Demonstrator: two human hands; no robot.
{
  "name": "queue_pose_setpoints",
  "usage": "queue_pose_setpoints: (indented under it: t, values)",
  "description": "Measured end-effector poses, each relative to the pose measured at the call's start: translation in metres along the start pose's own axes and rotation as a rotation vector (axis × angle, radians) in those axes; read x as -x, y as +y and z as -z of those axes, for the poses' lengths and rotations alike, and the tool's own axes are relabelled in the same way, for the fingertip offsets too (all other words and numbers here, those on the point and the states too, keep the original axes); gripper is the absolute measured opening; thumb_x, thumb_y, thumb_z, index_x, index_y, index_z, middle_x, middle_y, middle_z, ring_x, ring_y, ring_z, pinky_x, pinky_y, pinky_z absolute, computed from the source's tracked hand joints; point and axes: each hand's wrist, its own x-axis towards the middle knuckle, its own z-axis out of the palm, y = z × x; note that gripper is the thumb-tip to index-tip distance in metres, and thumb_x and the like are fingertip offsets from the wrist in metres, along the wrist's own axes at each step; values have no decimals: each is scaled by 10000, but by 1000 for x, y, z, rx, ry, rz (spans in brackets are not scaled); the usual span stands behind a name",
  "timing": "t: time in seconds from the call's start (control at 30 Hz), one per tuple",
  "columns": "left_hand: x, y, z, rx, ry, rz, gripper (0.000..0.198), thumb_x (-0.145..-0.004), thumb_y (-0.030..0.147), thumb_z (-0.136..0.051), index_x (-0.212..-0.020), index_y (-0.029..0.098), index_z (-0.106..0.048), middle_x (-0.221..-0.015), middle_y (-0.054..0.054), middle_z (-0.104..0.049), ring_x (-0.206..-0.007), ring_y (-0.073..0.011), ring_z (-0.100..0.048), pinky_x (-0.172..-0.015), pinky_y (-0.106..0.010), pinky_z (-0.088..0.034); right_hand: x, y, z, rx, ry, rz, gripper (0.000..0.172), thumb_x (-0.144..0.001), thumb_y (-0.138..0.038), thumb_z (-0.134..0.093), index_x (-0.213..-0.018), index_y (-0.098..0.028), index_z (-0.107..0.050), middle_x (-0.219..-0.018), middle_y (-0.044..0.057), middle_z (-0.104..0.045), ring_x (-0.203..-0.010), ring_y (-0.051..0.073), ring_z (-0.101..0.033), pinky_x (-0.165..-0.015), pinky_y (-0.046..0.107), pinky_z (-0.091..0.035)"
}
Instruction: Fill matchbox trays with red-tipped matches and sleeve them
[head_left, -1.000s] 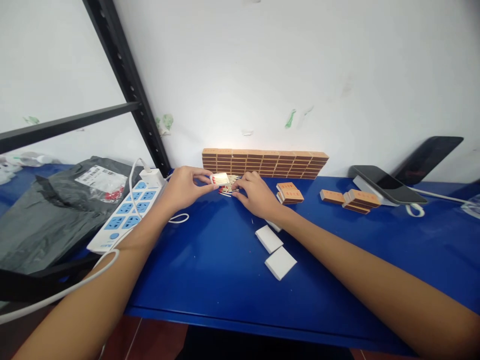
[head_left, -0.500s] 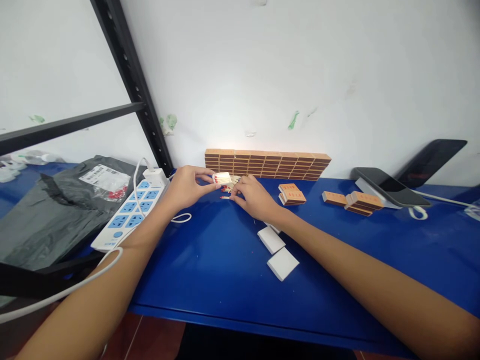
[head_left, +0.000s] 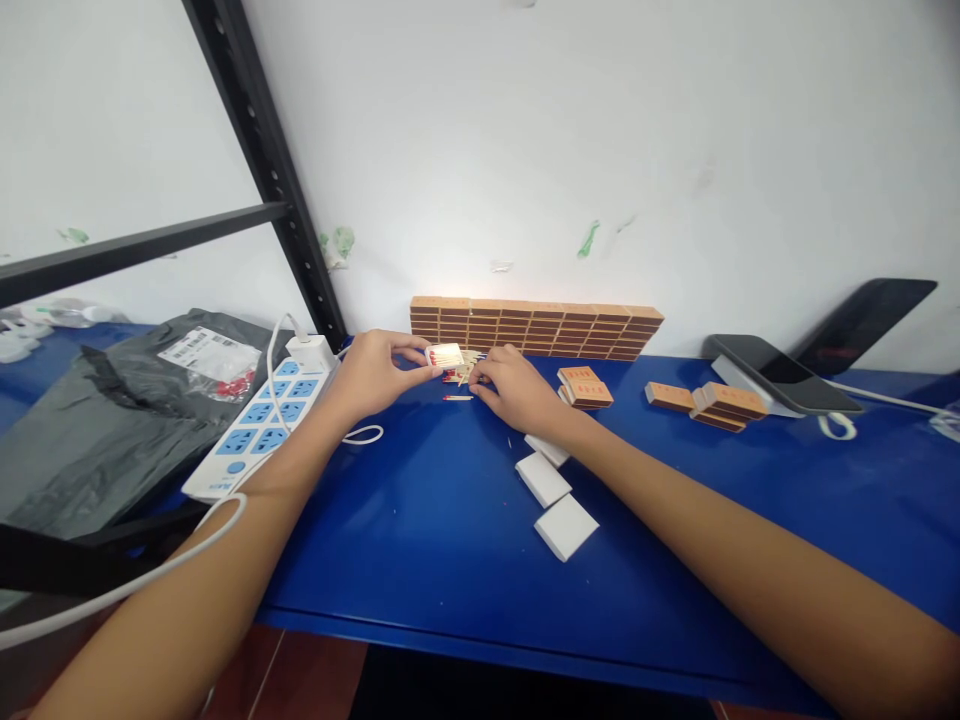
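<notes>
Between the thumb and fingers of my left hand [head_left: 379,370] is a white matchbox tray [head_left: 445,356], with red-tipped matches lying in it. My right hand [head_left: 514,388] is just right of the tray, its fingers curled together over a small heap of loose matches [head_left: 466,372]. Whether a match is pinched in those fingertips is hidden. One single match [head_left: 457,398] lies on the blue table in front of the heap, apart from my right fingers. Several white matchbox trays [head_left: 567,527] lie on the table below my right wrist.
Behind my hands, stacked matchboxes [head_left: 536,328] form a low wall against the white wall. More matchboxes [head_left: 585,388] sit to the right, near a phone [head_left: 780,372] on a stand. A power strip [head_left: 262,425] with white cables and a grey plastic bag [head_left: 142,400] are at left.
My right hand has shifted slightly right, away from the single match, which now lies fully in view. My left hand and the tray are nearly still.
</notes>
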Motion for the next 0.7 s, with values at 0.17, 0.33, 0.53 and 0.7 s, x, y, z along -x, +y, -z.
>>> queue_pose_setpoints:
  t: [0.17, 0.33, 0.53, 0.7]
  values:
    - [0, 0, 0, -9, 0, -2, 308, -814, 444, -874, -1030, 224, -867, -925, -63, -848, -899, -279, -788, -856, -382, -614, 0, -1, -1, -7, 46, 2, 107, -1005, -211, -659, -1096, -194, -712, -1032, 103, -639, -1028, 284, -530, -903, 408, -441]
    - [0, -1, 0, -9, -1, -17, 323, -819, 443, -871, -1060, 228, -867, -924, -58, -848, -902, -282, -791, -875, -384, -616, -1, -4, -2, 16, 73, 72, 259, -1052, -182, -521, -1254, -196, -683, -1096, 123, -637, -1030, 288, -535, -926, 417, -445]
    - [-1, -5, 0, -11, 27, 13, 390, -808, 470, -877, -1092, 204, -858, -940, -77, -848, -930, -294, -793, -876, -390, -614, 0, -8, -2, -56, 23, 73, 387, -1066, -136, -410, -1223, -212, -755, -1050, 123, -659, -1009, 277, -547, -927, 411, -463]
    - [-1, -4, 0, -27, 18, 24, 411, -810, 472, -871, -1118, 200, -851, -952, -71, -851, -931, -294, -793, -880, -396, -607, 0, -13, 1, -35, -29, 59, 389, -968, -48, -475, -1163, -178, -785, -1084, 133, -720, -1036, 288, -561, -937, 434, -474]
